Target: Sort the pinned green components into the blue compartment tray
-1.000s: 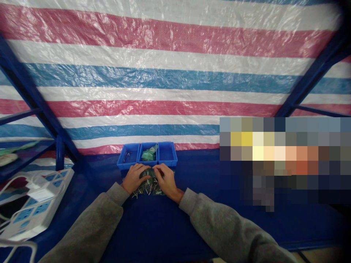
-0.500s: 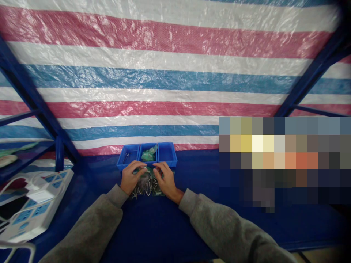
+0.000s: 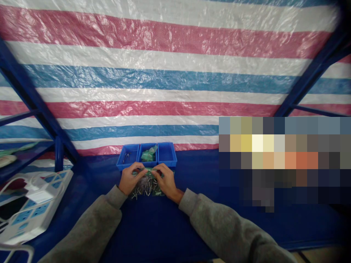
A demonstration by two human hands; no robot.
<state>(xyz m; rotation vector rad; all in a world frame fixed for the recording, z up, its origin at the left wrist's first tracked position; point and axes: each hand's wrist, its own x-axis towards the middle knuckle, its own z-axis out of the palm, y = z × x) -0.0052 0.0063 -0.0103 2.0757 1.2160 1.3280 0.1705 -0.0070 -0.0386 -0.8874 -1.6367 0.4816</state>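
Both of my hands pinch the top edge of a clear, green-printed plastic bag (image 3: 144, 186) holding many short metal pins. It lies on the blue table top (image 3: 153, 226), just in front of a row of blue plastic parts bins (image 3: 146, 144). My left hand (image 3: 131, 179) and my right hand (image 3: 166, 180) nearly meet above the bag, and their fingers hide its mouth. In the middle bin sits a crumpled green packet (image 3: 148, 154). A few thin metal pieces (image 3: 126, 157) lie in the left bin.
A white power strip (image 3: 30, 206) with blue sockets and white cables lies at the left. Blue steel frame posts (image 3: 41, 113) stand on both sides, with a striped tarpaulin (image 3: 142, 91) behind. A pixelated patch (image 3: 279, 160) hides the table's right part.
My hands have moved closer together and now pinch the bag's top edge. The bag's mouth has drawn inward, and the pins remain inside.
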